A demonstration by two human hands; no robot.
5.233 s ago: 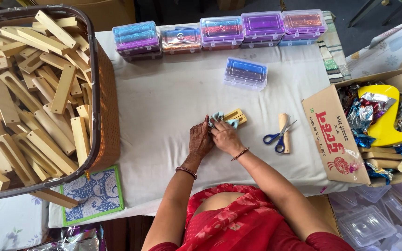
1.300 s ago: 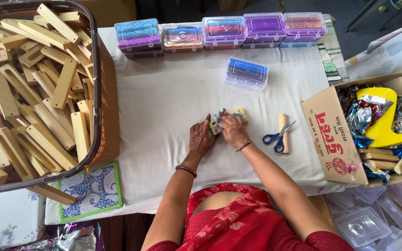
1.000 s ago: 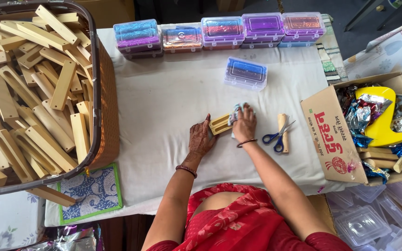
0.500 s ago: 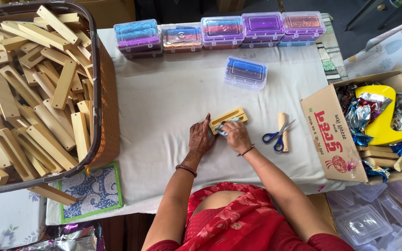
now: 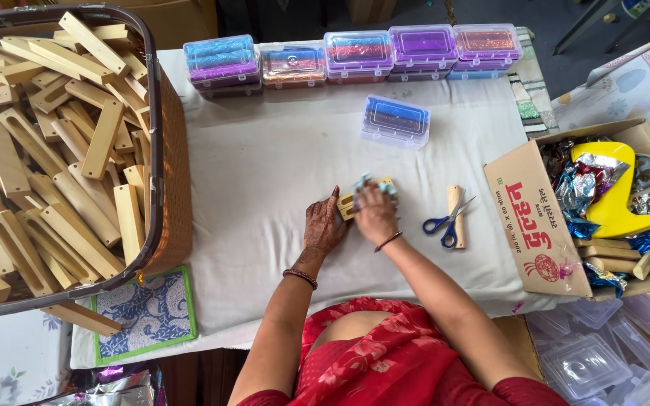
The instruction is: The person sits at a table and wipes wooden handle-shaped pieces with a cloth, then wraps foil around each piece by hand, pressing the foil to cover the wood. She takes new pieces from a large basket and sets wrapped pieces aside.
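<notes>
Here, right hand [image 5: 376,214] clasping wooden block [image 5: 346,204]

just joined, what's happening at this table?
A person seated at a white-covered table works on a small wooden block. The left hand steadies its end; the right hand presses bluish wrapping over it. Blue-handled scissors lie to the right, a basket of wooden blocks to the left, and filled plastic boxes line the far edge.
</notes>
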